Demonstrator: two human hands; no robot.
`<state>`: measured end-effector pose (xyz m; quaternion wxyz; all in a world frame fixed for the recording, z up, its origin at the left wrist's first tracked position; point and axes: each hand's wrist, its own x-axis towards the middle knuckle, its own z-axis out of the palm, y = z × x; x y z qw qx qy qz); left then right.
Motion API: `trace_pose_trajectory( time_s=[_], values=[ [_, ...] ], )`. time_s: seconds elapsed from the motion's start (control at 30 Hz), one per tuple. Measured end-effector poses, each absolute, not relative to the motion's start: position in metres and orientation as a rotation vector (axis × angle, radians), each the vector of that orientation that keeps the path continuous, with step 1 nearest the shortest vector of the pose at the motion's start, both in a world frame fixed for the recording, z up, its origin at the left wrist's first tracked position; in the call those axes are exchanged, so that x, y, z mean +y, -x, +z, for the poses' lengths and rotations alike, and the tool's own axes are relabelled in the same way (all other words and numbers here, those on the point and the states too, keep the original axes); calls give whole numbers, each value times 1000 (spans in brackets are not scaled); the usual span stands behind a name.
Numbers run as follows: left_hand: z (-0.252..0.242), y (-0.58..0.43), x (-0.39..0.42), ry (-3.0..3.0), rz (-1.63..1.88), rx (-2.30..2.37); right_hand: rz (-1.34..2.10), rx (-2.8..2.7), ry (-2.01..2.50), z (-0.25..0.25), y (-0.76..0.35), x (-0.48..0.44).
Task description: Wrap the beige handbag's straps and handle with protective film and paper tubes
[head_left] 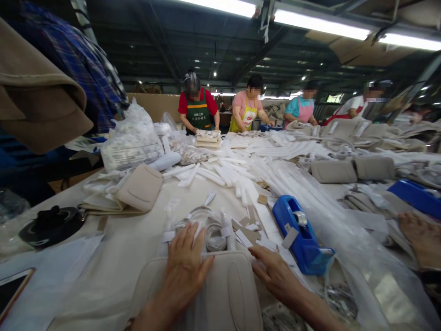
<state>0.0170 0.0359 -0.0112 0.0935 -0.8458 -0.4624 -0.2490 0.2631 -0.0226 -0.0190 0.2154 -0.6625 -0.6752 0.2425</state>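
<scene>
My left hand [186,264] lies with fingers spread over the upper edge of a beige padded bag [237,289] directly in front of me. Its fingertips reach a clear coiled strap [215,236], held by white wraps, beyond the bag. To the right of the bag, my right hand [275,271] has its fingers stretched out with nothing visible in them. Whether it touches the bag's side is unclear. Cardboard and paper scraps [250,225] lie just past its fingertips. A blue tape dispenser [296,234] stands close by on the right.
White foam strips [220,172] and plastic sheeting spread across the table. Another beige padded piece [141,186] sits at left, near a black round object [51,225] and a phone [15,289]. Several co-workers stand at the far side; another person's hand [422,236] is at right.
</scene>
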Motion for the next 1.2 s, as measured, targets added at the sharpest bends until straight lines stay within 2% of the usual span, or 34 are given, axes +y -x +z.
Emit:
trace_pose_trajectory(
  time_s=[0.1, 0.2, 0.37, 0.53, 0.67, 0.83, 1.0, 1.1, 1.2],
  values=[
    [-21, 35, 30, 2338, -857, -1464, 568, -1942, 1918, -33, -268, -45],
    [-30, 72, 29, 2366, -885, -1905, 516, -1975, 1894, -38, -265, -46],
    [-23, 90, 25, 2564, -909, -2589, 621, -2030, 1814, -38, -255, -32],
    [-5, 100, 18, 2782, -1138, -2670, 881, -1870, 1704, -51, -255, -31],
    [0, 113, 17, 2963, -1198, -2734, 940, -1777, 1676, -59, -259, -31],
    [5, 115, 35, 3229, -971, -2754, 1152, -1787, 1640, -47, -264, -24],
    [11, 107, 45, 3353, -678, -2737, 1102, -1839, 1675, -46, -261, -22],
    [8, 105, 43, 3207, -849, -2893, 1049, -1854, 1719, -47, -257, -26],
    [-9, 110, 43, 2671, -1071, -3078, 995, -1881, 1698, -36, -260, -22]
  ],
)
